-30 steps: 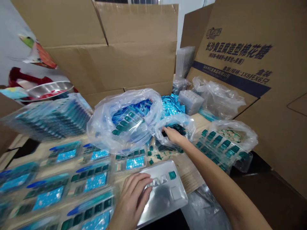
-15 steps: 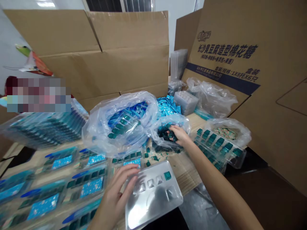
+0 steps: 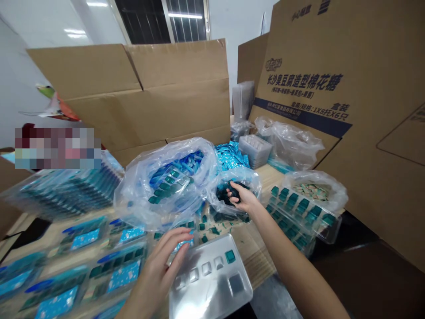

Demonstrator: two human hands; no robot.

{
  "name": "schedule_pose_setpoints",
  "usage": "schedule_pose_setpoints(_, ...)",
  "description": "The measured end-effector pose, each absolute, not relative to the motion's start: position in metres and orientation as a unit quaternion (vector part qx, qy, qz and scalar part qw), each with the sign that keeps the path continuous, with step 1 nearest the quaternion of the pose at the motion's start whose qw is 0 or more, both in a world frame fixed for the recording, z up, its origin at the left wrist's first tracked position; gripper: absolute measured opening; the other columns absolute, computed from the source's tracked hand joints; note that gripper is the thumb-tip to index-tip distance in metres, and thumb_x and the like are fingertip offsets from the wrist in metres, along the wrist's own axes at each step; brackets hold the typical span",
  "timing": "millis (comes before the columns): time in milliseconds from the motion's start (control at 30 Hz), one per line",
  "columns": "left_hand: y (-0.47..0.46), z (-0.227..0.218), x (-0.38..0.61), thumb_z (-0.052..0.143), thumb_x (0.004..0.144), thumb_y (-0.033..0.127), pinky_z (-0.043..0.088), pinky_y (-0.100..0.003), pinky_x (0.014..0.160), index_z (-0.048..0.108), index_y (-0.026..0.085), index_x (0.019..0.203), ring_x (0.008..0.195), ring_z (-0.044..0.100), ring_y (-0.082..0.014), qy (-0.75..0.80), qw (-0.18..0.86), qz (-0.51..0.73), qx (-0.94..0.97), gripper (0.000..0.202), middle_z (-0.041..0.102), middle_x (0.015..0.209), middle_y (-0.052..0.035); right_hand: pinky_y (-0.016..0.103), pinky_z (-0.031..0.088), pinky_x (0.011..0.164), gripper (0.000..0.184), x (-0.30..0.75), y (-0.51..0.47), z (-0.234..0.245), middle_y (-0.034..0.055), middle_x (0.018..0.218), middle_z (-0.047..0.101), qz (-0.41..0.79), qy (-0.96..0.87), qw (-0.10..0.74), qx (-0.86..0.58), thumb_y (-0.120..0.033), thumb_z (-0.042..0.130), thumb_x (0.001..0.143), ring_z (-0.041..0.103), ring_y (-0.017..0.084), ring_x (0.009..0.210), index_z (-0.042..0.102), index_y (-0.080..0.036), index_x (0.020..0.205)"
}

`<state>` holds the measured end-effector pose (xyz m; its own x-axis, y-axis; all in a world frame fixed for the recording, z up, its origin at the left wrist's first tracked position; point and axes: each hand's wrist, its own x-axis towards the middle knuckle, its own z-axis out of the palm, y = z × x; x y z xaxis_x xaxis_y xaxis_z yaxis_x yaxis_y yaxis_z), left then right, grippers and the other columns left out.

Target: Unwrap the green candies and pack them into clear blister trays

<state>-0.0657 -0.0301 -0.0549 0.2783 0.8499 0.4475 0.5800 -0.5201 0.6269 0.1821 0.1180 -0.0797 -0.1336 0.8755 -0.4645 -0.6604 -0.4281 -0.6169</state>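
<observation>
My left hand (image 3: 162, 266) lies with its fingers stretched at the upper left edge of a clear plastic tray (image 3: 212, 292). Moulded cups run along that tray, and one dark green cube (image 3: 229, 256) sits in the cup at its far right. At the mouth of a clear plastic bag (image 3: 254, 179), my right hand (image 3: 244, 197) has its fingers curled in among dark green cubes (image 3: 223, 193). The number of pieces between those fingers is hidden. Loose green cubes (image 3: 215, 230) and crumbs are scattered on the table between the bag and the tray.
Filled trays (image 3: 122, 274) with blue packets cover the left side. Behind stand a bag of blue tubes (image 3: 139, 177), blue sachets (image 3: 232, 156) and stacked empty trays (image 3: 255, 150). To the right are stacked cube trays (image 3: 299, 208) and a bag of pale pieces (image 3: 338, 190). Cardboard boxes (image 3: 186, 106) rise behind.
The view has tilted upward, so things sit lower in the picture. My right hand has turned and its fingers are curled more among the cubes. My left hand stays at the tray.
</observation>
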Motion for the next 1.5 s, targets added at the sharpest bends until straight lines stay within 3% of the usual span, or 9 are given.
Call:
schedule_pose_setpoints(167,-0.024,-0.044,-0.061,0.054,0.093,0.017,0.058,-0.017,0.065,0.068,0.029,0.104,0.102,0.070,-0.0182,0.441,0.132,0.411,0.787,0.022,0.072,0.107,-0.0036,0.030,0.058,0.065,0.023,0.183,0.089,-0.054,0.0050,0.103,0.067,0.740,-0.200,0.495,-0.410,-0.030,0.060,0.096,0.066,0.014,0.078,0.061,-0.014,0.113)
schedule_pose_setpoints(267,-0.023,-0.034,-0.055,0.054,0.094,0.017,0.055,-0.023,0.088,0.065,0.029,0.110,0.105,0.068,-0.0164,0.436,0.118,0.431,0.781,0.023,0.071,0.108,-0.0017,0.012,0.033,0.033,0.018,0.176,0.051,-0.033,-0.0036,0.068,0.059,0.757,-0.258,0.467,-0.378,-0.029,0.068,0.090,0.048,0.003,0.044,0.064,-0.012,0.092)
schedule_pose_setpoints(333,-0.024,-0.027,-0.048,0.055,0.095,0.020,0.052,-0.026,0.095,0.062,0.030,0.116,0.109,0.066,-0.0163,0.435,0.131,0.441,0.774,0.024,0.069,0.114,-0.0019,0.011,0.023,0.027,0.029,0.167,0.025,-0.020,-0.0055,0.058,0.055,0.772,-0.292,0.439,-0.356,-0.036,0.081,0.076,0.040,0.002,0.037,0.064,-0.012,0.082)
schedule_pose_setpoints(467,-0.029,-0.015,-0.035,0.061,0.094,0.024,0.051,-0.028,0.097,0.058,0.029,0.123,0.112,0.063,-0.0167,0.392,0.195,0.460,0.773,0.029,0.068,0.117,-0.0028,0.011,0.021,0.027,0.040,0.148,-0.012,-0.004,-0.0052,0.057,0.057,0.791,-0.333,0.396,-0.326,-0.045,0.086,0.065,0.040,0.002,0.035,0.063,-0.015,0.076)
schedule_pose_setpoints(767,-0.039,-0.018,-0.034,0.057,0.092,0.009,0.054,-0.030,0.084,0.062,0.022,0.101,0.092,0.064,-0.0168,0.328,0.234,0.525,0.750,0.017,0.069,0.092,-0.0036,0.015,0.018,0.030,0.044,0.139,-0.034,-0.010,-0.0044,0.045,0.050,0.792,-0.405,0.337,-0.309,-0.058,0.065,0.082,0.030,0.004,0.034,0.059,-0.016,0.071)
schedule_pose_setpoints(1000,-0.044,-0.020,-0.030,0.063,0.089,0.011,0.054,-0.031,0.089,0.058,0.022,0.108,0.094,0.065,-0.0174,0.351,0.135,0.475,0.795,0.022,0.069,0.095,-0.0034,0.015,0.026,0.035,0.052,0.132,-0.041,-0.014,-0.0031,0.048,0.048,0.738,-0.423,0.377,-0.367,-0.061,0.062,0.082,0.037,0.005,0.040,0.054,-0.016,0.056)
schedule_pose_setpoints(1167,-0.052,-0.024,-0.045,0.059,0.092,0.013,0.052,-0.032,0.091,0.060,0.023,0.110,0.101,0.063,-0.0184,0.396,0.187,0.459,0.773,0.020,0.068,0.100,-0.0042,0.013,0.023,0.030,0.027,0.147,-0.043,-0.024,-0.0005,0.064,0.057,0.786,-0.260,0.429,-0.362,-0.042,0.071,0.078,0.042,0.006,0.044,0.073,-0.016,0.086)
schedule_pose_setpoints(1300,-0.055,-0.027,-0.052,0.056,0.095,0.017,0.053,-0.033,0.087,0.062,0.023,0.112,0.095,0.067,-0.0195,0.408,0.172,0.309,0.842,0.018,0.072,0.100,-0.0048,0.013,0.028,0.029,0.031,0.173,-0.044,-0.034,0.0027,0.075,0.058,0.749,-0.147,0.517,-0.388,-0.019,0.068,0.068,0.049,0.010,0.053,0.077,-0.018,0.097)
schedule_pose_setpoints(1500,-0.046,-0.036,-0.032,0.049,0.100,0.020,0.055,-0.032,0.080,0.061,0.017,0.109,0.086,0.066,-0.0184,0.363,0.050,0.241,0.899,0.015,0.071,0.093,-0.0058,0.010,0.028,0.028,0.024,0.184,-0.049,-0.045,-0.0009,0.072,0.059,0.732,-0.138,0.525,-0.412,-0.026,0.078,0.070,0.044,0.006,0.046,0.073,-0.022,0.093)
